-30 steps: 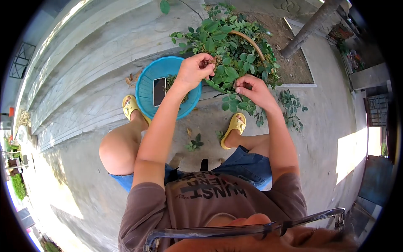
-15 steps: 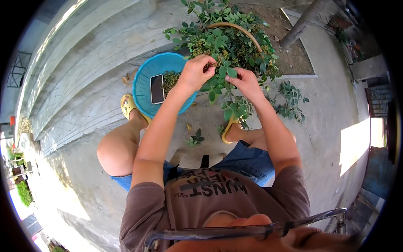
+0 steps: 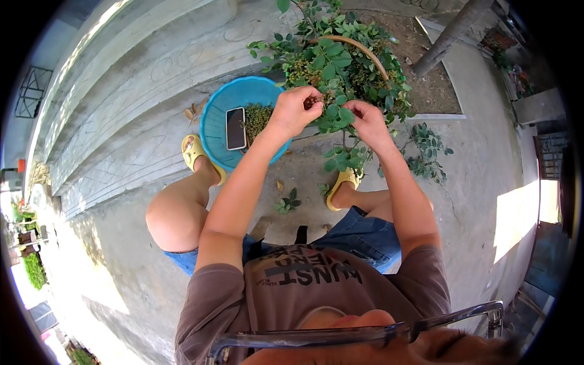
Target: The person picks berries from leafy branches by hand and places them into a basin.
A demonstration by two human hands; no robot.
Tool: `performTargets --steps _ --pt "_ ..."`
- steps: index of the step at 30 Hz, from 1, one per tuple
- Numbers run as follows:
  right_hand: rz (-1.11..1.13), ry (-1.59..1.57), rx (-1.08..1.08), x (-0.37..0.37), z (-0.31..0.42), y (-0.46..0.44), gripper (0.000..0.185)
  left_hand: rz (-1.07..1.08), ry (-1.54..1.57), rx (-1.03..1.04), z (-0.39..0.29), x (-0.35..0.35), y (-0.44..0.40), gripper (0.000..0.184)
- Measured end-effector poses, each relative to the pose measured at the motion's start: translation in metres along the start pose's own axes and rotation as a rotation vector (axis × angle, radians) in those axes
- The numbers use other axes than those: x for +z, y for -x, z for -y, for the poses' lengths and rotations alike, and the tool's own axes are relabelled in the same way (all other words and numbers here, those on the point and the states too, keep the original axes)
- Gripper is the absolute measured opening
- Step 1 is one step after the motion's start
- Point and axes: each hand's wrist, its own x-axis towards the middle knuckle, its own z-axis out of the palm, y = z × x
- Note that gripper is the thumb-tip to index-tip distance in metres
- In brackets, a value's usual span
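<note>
My left hand (image 3: 295, 112) is closed, with small brownish berries (image 3: 311, 101) showing in its curled fingers, beside the green foliage. Opposite it, my right hand (image 3: 368, 125) pinches a leafy branch (image 3: 334, 115) near its leaves; the exact grip point is partly hidden. Just beyond both hands stands a basket heaped with leaves and berry clusters, its curved brown handle (image 3: 359, 45) rising above them. To the left, a blue plastic basin (image 3: 214, 115) holds a pile of small green-brown berries (image 3: 258, 117) and a smartphone (image 3: 235, 129) with a dark screen.
Yellow clogs (image 3: 193, 151) are on my feet, either side of the work. A cut leafy branch (image 3: 429, 146) lies on the concrete at right, and a small sprig (image 3: 288, 201) lies between my feet. Concrete steps (image 3: 121, 103) rise at left; a tree trunk (image 3: 447, 42) stands back right.
Both hands have shifted slightly right and down in view, along with the whole scene. The right hand stays at the branch; the left fingers remain curled around berries.
</note>
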Motion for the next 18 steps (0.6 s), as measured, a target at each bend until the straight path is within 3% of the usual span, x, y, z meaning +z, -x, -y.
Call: performTargets --steps 1,3,4,6,9,12,14,18 --pt "0.010 -0.026 -0.010 -0.001 0.000 0.000 0.009 -0.001 -0.003 -0.001 0.005 0.003 0.001 0.014" --pt "0.022 -0.052 -0.023 -0.003 0.000 0.000 0.009 0.090 0.336 -0.188 0.015 0.009 0.001 0.014" --pt "0.033 -0.006 -0.022 -0.004 0.000 0.000 0.009 0.088 0.334 -0.189 0.011 0.009 0.001 0.014" --pt "0.045 0.041 -0.021 -0.006 -0.003 -0.001 0.010 0.120 0.663 -0.332 0.001 0.008 0.003 0.012" --pt "0.029 0.081 -0.074 -0.006 -0.009 -0.002 0.010 0.143 0.921 -0.444 -0.001 0.005 0.003 0.010" --pt "0.013 0.017 -0.059 -0.008 -0.001 0.002 0.013 0.222 1.126 -0.421 -0.006 -0.007 0.003 0.008" --pt "-0.026 -0.251 0.091 -0.010 0.002 0.003 0.009 0.201 1.161 -0.414 -0.007 -0.013 0.003 0.009" --pt "-0.085 -0.354 0.156 -0.016 0.001 0.002 0.010 0.125 1.134 -0.365 -0.003 -0.026 0.003 0.014"
